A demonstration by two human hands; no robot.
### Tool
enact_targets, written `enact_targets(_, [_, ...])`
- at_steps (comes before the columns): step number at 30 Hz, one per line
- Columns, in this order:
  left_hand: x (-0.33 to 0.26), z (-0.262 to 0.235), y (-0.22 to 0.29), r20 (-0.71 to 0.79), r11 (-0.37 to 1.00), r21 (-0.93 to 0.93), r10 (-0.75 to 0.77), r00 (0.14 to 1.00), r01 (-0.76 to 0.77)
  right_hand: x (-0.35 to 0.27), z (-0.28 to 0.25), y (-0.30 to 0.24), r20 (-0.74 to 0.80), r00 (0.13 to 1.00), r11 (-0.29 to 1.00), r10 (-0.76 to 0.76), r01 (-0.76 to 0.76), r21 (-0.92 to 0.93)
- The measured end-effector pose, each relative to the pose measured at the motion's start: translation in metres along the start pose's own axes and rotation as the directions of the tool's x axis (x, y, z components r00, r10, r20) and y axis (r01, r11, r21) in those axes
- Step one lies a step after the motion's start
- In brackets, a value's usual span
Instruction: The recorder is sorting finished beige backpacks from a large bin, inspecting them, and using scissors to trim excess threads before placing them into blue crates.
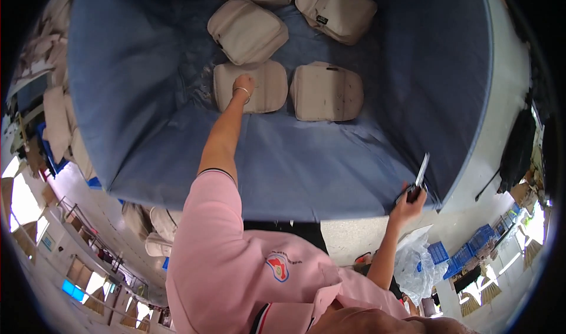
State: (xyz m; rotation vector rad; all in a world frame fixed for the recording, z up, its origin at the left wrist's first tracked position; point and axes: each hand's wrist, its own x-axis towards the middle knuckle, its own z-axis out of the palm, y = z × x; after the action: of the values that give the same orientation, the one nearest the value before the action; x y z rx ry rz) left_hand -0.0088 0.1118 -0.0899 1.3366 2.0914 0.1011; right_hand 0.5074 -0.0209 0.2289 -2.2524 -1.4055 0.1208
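My left hand (pixel 243 88) reaches into a large blue fabric-lined bin (pixel 265 163) and rests on the face of a beige backpack (pixel 270 89). Its fingers are curled closed; whatever they may pinch is hidden. To the right of that bag lies another beige backpack (pixel 318 95). My right hand (pixel 411 199), near the front right corner of the bin, is closed around the dark handles of scissors (pixel 422 170). Their metal blades point up and away from me.
Deeper in the bin lie more beige backpacks, one (pixel 247 32) behind my left hand and one (pixel 339 13) at the far right. The bin's raised right edge (pixel 480 116) stands beyond the scissors. Clear plastic sheeting (pixel 415 260) and blue crates (pixel 463 257) are on the floor at right.
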Motion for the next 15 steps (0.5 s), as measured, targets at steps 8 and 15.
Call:
enact_targets(8, [0.090, 0.111, -0.004, -0.304, 0.930, 0.355, 0.016, 0.953, 0.097, -0.022, -0.028, 0.037, 0.073, 0.993, 0.995, 0.095, -0.096, 0.017])
enact_targets(15, [0.151, 0.097, -0.011, -0.162, 0.872, 0.487, 0.030, 0.986, 0.053, -0.033, -0.038, 0.053, 0.036, 0.981, 0.974, 0.192, -0.195, 0.113])
